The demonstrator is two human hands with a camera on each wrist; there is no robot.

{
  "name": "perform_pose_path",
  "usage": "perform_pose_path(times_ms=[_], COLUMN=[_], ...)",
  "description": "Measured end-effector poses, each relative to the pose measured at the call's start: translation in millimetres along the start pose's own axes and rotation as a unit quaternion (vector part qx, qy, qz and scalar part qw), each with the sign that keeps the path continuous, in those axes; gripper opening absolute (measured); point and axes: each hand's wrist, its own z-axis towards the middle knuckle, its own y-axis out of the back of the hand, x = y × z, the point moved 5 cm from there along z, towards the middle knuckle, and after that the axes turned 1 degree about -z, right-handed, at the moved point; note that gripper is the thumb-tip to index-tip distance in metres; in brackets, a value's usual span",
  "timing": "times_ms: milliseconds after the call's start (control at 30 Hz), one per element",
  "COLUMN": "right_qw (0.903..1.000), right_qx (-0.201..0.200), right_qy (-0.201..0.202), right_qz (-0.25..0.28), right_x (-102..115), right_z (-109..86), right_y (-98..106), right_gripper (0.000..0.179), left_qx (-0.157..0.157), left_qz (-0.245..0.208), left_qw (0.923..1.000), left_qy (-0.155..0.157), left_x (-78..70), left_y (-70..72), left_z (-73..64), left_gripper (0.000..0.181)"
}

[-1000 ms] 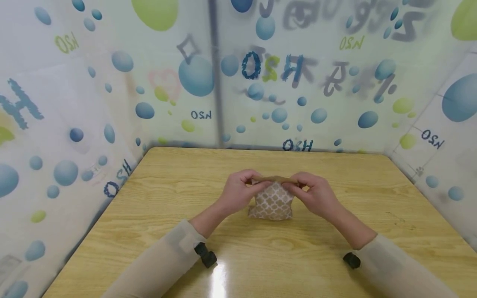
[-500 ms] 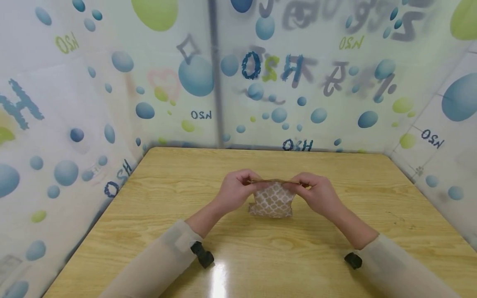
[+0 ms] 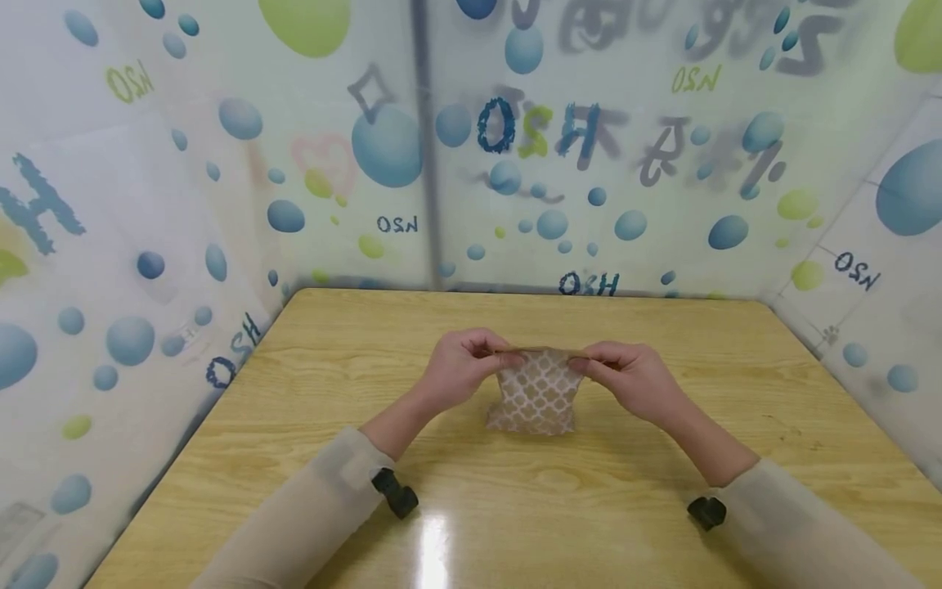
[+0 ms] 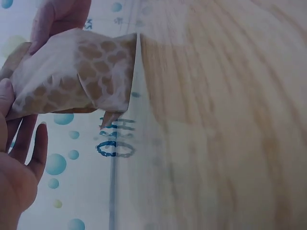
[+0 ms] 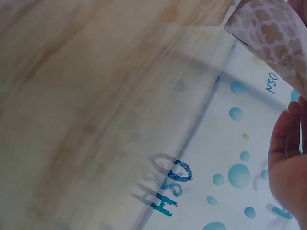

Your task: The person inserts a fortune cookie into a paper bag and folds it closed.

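A small brown paper bag (image 3: pixel 540 397) with a white lattice pattern stands upright at the middle of the wooden table. My left hand (image 3: pixel 459 372) pinches its top left corner between thumb and fingers. At the top right corner, my right hand (image 3: pixel 636 384) pinches the paper the same way. The top edge is stretched straight between both hands. In the left wrist view the bag (image 4: pixel 81 72) looks creased and bulging, with the left hand (image 4: pixel 19 163) at its edge. Only part of the bag (image 5: pixel 273 36) shows in the right wrist view, above the right hand (image 5: pixel 290 163).
The glossy wooden table (image 3: pixel 559 523) reaches back to a wall panel (image 3: pixel 625 164) printed with blue and green dots and lettering. Similar panels stand along the left and right sides. A black strap buckle (image 3: pixel 395 492) hangs at the left sleeve, another black buckle (image 3: pixel 706 513) at the right.
The bag's top edge has risen slightly and is pulled flatter, so more of its patterned front shows. Both forearms have shifted a little outward; the hands keep their pinch.
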Motion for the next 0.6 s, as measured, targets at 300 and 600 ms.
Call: perform_pose_path(times_ms=[300,600], right_qw=[0.9990,0.9990], right_qx=[0.009,-0.001], right_qy=[-0.035,-0.022], right_qz=[0.025,0.038], right_x=[-2.9,-4.8], right_z=[3.2,4.7], right_y=[-8.8,-2.7], right_gripper=[0.026,0.021], left_qx=[0.038,0.052], left_qz=[-0.019,-0.021], left_qw=[0.9991,0.9984], left_qy=[-0.001,0.012], left_x=[0.5,0.7], left_y=[-9.8,-6.8], left_z=[1.2,3.8], left_gripper=[0.012,0.022])
